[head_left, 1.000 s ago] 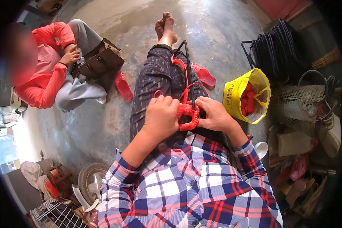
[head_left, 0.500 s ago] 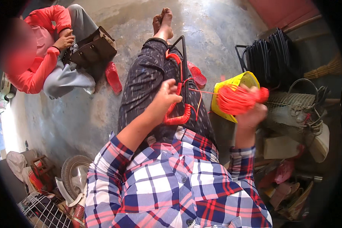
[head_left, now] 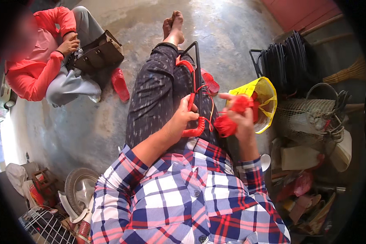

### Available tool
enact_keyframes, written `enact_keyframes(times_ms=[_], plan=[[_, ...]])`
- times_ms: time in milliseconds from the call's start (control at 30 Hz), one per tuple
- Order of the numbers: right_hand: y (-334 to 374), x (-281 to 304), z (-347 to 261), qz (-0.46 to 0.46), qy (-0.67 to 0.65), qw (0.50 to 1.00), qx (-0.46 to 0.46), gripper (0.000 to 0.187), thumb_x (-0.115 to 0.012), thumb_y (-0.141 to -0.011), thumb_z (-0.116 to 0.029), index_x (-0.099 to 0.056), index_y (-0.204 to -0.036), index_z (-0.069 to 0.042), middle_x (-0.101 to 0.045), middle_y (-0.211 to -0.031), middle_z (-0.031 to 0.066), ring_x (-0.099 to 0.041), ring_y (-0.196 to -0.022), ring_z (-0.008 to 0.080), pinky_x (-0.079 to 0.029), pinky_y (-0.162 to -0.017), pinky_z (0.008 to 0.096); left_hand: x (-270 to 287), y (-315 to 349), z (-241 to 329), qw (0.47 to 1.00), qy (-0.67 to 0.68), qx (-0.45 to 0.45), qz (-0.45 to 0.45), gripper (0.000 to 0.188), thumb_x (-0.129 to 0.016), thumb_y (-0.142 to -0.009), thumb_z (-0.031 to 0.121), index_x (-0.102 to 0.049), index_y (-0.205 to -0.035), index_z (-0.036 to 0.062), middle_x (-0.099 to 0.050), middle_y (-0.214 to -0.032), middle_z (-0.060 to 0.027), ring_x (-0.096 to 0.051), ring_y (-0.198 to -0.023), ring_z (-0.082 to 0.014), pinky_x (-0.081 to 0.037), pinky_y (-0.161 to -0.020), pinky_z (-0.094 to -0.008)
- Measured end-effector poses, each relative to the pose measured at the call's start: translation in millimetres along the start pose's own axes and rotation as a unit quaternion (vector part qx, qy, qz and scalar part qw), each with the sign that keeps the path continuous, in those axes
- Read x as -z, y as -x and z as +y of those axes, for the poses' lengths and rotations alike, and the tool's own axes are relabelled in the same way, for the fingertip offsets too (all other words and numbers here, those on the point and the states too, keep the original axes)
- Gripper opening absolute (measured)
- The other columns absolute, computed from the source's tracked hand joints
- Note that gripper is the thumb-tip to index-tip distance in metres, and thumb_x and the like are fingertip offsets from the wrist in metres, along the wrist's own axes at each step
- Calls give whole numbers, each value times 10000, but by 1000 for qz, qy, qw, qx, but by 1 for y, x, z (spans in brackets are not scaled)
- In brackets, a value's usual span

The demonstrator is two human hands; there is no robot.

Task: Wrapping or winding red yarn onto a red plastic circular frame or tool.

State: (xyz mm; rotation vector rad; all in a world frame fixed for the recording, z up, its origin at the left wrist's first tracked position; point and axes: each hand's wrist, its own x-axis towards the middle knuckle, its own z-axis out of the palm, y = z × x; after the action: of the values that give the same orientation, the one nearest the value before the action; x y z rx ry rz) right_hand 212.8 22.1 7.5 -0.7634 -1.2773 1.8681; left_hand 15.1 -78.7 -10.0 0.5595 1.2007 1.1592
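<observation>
1. The left hand (head_left: 182,118) is clenching around the red-wrapped rim of a black metal wire frame (head_left: 197,77), its fingers closed over the wrapped curve at the near end, which is resting on the person's lap.
2. The right hand (head_left: 240,118) is grasping a bundle of red plastic cord (head_left: 227,123), with the index finger pointing left and the bundle bulging out below the palm.
3. Thin red strands are running from the bundle across to the wrapped frame just beside the left hand.
4. The frame is lying along the person's dark patterned trousers (head_left: 152,93), reaching toward the bare feet (head_left: 173,24) on the grey concrete floor (head_left: 232,36).
5. A yellow plastic bag (head_left: 268,97) holding more red material is standing open just behind the right hand.
6. A stack of bare black wire frames (head_left: 286,61) is leaning behind the bag.
7. A second person in a coral-red top (head_left: 32,69) is sitting on the floor at upper left, well apart, with a dark brown handbag (head_left: 99,55).
</observation>
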Motion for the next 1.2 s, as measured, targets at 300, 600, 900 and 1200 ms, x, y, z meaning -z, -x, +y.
enact_keyframes(times_ms=[300, 600, 900, 1200], plan=[[-28, -9, 7, -151, 121, 973, -126, 327, -673, -766, -50, -595, -1083, -31, -590, -900, -23, -567, -836, 84, -469, -796, 256, -5, 2, 0, 999, 34, -10, -19, 784, -564, -757, 173, -249, -1461, 30, -402, -1112, -46, -434, -1105, -163, -331, -1026, -305], [23, 90, -139, -44, -237, 958, 158, 164, -594, -801, -110, -431, -808, -96, -409, -725, 6, -388, -633, 127, -347, -578, 277, 0, 2, -6, 1000, 14, -10, -6, 805, -581, -749, 198, -247, -1464, 39, -391, -1110, -46, -412, -1096, -172, -308, -1027, -313], [33, 55, -107, 168, 90, 972, 137, 481, -608, -812, -185, -548, -1210, 78, -562, -884, 31, -567, -745, 124, -512, -689, 295, 2, -7, -14, 999, -46, -8, -6, 789, -564, -773, 161, -219, -1470, 27, -413, -1106, -54, -439, -1096, -167, -341, -1017, -306], [-19, -14, -31, -184, 176, 960, -118, 285, -634, -826, -63, -608, -1100, 11, -594, -865, -22, -544, -764, 86, -465, -734, 242, -4, -4, -9, 1000, 13, -7, -6, 752, -563, -767, 145, -252, -1442, 29, -410, -1081, -46, -435, -1086, -164, -330, -1017, -308]])
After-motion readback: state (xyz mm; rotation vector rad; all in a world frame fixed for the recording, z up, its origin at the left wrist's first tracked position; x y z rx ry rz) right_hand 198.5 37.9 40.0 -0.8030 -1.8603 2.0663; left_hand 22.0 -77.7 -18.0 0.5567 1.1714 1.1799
